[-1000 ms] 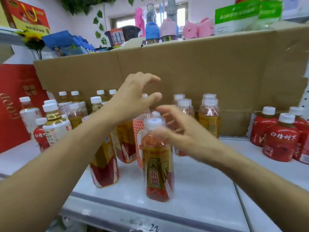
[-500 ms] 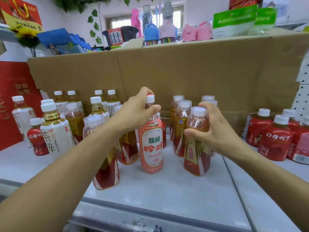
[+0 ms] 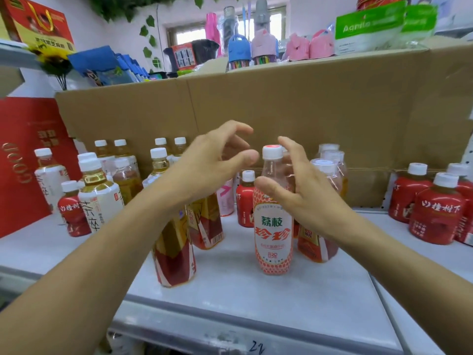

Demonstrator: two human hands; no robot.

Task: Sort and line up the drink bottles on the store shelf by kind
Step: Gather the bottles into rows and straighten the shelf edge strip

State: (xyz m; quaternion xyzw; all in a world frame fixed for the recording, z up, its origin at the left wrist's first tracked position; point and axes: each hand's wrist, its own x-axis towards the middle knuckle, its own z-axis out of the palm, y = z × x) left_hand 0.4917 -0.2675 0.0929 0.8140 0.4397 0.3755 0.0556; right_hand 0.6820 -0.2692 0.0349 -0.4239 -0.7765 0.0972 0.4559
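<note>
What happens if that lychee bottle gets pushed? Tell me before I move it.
The lychee bottle is tall and narrow, so a push near its cap would probably tip it. On the smooth shelf, a low push likely slides it. Its glossy sleeve may be slightly slippery.

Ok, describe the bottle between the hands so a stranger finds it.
Start at the brown cardboard wall behind the white shelf. Front and centre, between left hand and right hand, stands a clear plastic bottle. Only its label is pink-orange scales with green characters.
</note>
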